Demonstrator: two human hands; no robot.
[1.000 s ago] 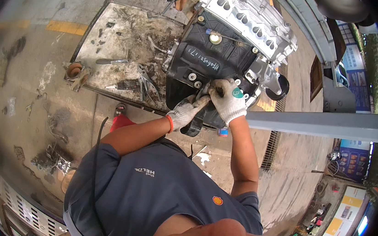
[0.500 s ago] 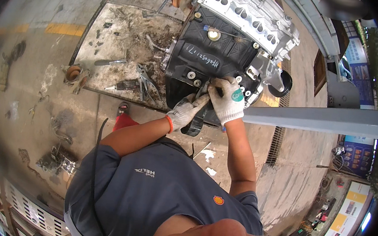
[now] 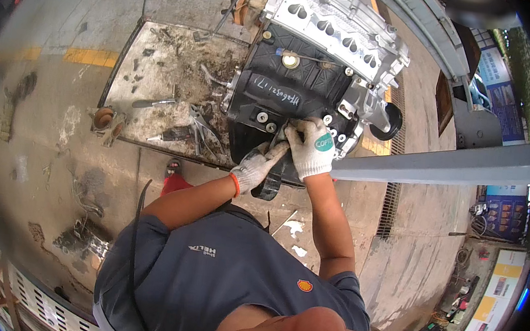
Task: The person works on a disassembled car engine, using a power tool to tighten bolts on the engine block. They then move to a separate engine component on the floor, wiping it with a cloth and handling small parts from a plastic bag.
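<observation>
An engine (image 3: 326, 75) with a black block and a silver cylinder head lies in front of me. Both my hands wear white knit gloves and meet at the block's near side. My left hand (image 3: 262, 165) has its fingers closed, reaching up toward the right fingertips; whatever they grip is hidden. Curled in a pinch against the block, my right hand (image 3: 311, 146) also hides anything between its fingers. Just below the left fingers a dark curved part (image 3: 267, 186) hangs at the engine's near edge. Round pale-rimmed fittings (image 3: 262, 117) sit left of the hands.
On the dirty board (image 3: 170, 84) to the left lie pliers (image 3: 201, 130), a slim hand tool (image 3: 153, 103) and scattered dark bits. Rusty brown parts (image 3: 104, 119) stand by its corner. A grey beam (image 3: 439, 163) crosses at the right, close to my right forearm.
The whole view has shifted slightly, so the engine appears a little lower and further left. Both hands stay together at the same spot on the block, with no clear change in grip.
</observation>
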